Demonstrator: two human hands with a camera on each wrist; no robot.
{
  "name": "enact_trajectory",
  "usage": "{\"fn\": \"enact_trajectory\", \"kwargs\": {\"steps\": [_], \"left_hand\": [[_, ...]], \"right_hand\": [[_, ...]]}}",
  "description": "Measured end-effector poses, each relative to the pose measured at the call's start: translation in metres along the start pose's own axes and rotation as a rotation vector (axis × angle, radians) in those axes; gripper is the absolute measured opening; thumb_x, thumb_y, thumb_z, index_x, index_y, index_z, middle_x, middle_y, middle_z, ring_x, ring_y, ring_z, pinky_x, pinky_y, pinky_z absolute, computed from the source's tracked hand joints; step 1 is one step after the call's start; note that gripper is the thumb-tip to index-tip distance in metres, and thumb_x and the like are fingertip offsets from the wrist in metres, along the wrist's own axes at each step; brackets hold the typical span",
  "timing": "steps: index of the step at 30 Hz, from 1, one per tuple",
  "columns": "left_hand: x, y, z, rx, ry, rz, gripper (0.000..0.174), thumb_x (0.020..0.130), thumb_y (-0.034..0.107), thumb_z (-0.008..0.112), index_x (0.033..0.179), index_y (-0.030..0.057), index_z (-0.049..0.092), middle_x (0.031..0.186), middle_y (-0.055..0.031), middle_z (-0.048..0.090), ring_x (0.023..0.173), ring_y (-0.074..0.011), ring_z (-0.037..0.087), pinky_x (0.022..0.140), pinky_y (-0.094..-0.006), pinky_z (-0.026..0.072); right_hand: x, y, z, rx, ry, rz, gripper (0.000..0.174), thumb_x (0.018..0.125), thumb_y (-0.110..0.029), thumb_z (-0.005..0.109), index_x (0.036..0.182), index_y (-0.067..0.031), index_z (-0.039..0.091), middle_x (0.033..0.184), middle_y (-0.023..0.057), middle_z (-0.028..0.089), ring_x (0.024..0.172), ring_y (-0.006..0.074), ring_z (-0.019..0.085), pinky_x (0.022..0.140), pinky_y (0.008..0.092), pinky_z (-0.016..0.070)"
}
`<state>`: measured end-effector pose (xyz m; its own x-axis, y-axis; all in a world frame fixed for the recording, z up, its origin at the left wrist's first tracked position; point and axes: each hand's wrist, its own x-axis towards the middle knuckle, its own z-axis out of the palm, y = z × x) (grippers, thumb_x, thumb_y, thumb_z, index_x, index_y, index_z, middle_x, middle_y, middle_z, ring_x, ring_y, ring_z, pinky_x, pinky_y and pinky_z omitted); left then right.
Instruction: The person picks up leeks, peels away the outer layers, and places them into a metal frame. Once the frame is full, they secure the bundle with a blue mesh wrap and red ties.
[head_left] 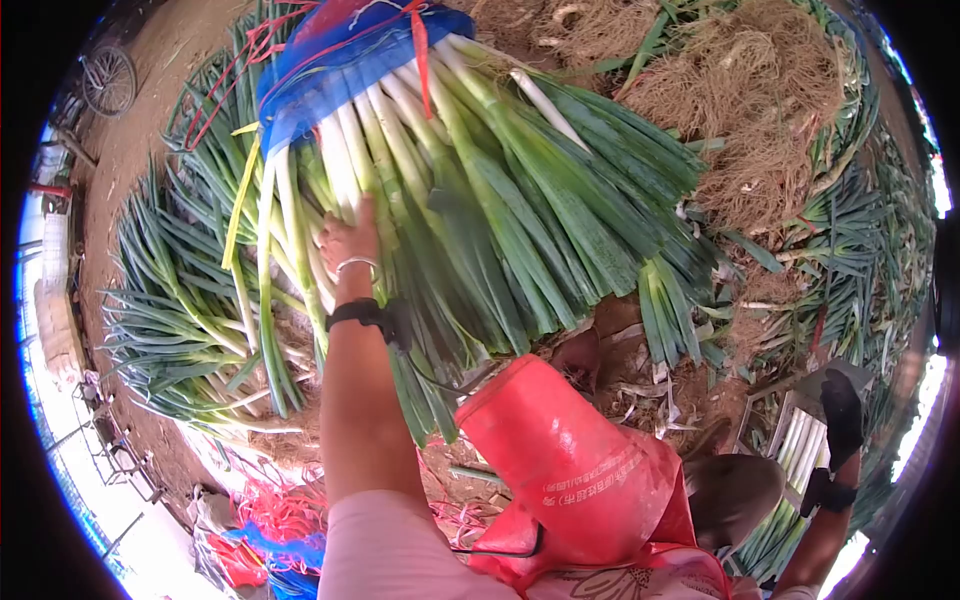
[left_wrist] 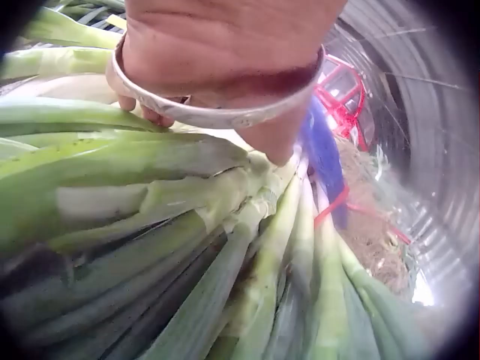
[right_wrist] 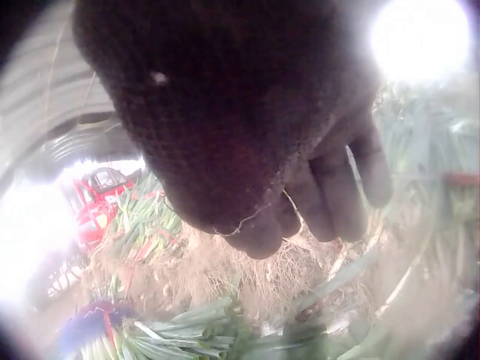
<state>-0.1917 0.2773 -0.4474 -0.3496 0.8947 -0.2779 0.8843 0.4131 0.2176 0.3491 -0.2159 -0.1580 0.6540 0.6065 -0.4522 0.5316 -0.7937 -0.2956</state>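
Observation:
A large bundle of green onions [head_left: 500, 180] lies fanned out, its white ends wrapped in blue mesh [head_left: 330, 60] tied with red string. My bare left hand [head_left: 350, 245], with a bangle at the wrist, grips pale stalks just below the mesh. In the left wrist view the hand [left_wrist: 225, 52] lies over the stalks [left_wrist: 97, 165], its fingertips curled at their side; part of the grip is hidden. My right hand [head_left: 843, 415], in a dark glove, is off to the right, away from the bundle. The right wrist view shows that hand [right_wrist: 240, 112] with loose fingers, holding nothing.
More green onions [head_left: 160, 290] lie at the left, and a heap of dry roots [head_left: 740, 110] at the upper right. A red apron [head_left: 570, 450] covers the lap. Pink string [head_left: 280, 500] lies at the lower left; a metal frame [head_left: 790, 430] with stalks stands at the right.

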Motion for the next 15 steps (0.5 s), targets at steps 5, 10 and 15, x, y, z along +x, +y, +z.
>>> {"fn": "enact_trajectory", "kwargs": {"steps": [5, 10, 15], "left_hand": [[0.036, -0.036, 0.008, -0.171, -0.177, 0.160, 0.095, 0.078, 0.063, 0.061, 0.142, -0.0026, 0.036, 0.138, -0.0303, 0.045, 0.129, -0.0431, 0.044, 0.108, -0.0430, 0.0360], [0.026, -0.028, 0.020, 0.060, -0.165, 0.024, 0.089, 0.073, 0.045, 0.074, 0.139, -0.0017, 0.037, 0.131, -0.0290, 0.052, 0.123, -0.0378, 0.051, 0.102, -0.0409, 0.0433], [0.014, -0.019, 0.005, 0.045, -0.146, -0.017, 0.091, 0.070, 0.050, 0.077, 0.130, -0.0098, 0.045, 0.117, -0.0285, 0.061, 0.110, -0.0362, 0.060, 0.094, -0.0395, 0.0478]], "right_hand": [[-0.007, 0.032, 0.003, 0.071, 0.005, -0.010, 0.033, 0.092, -0.005, 0.054, 0.125, 0.0017, 0.055, 0.118, 0.0088, 0.061, 0.104, 0.0157, 0.057, 0.090, 0.0291, 0.0467], [-0.003, 0.035, 0.011, -0.022, -0.017, -0.074, 0.032, 0.094, -0.009, 0.053, 0.124, 0.0022, 0.055, 0.115, 0.0102, 0.062, 0.101, 0.0176, 0.059, 0.088, 0.0295, 0.0477], [0.006, 0.040, 0.015, -0.130, 0.028, -0.219, 0.032, 0.094, -0.010, 0.052, 0.123, 0.0026, 0.055, 0.114, 0.0113, 0.062, 0.097, 0.0194, 0.060, 0.086, 0.0290, 0.0482]]}}
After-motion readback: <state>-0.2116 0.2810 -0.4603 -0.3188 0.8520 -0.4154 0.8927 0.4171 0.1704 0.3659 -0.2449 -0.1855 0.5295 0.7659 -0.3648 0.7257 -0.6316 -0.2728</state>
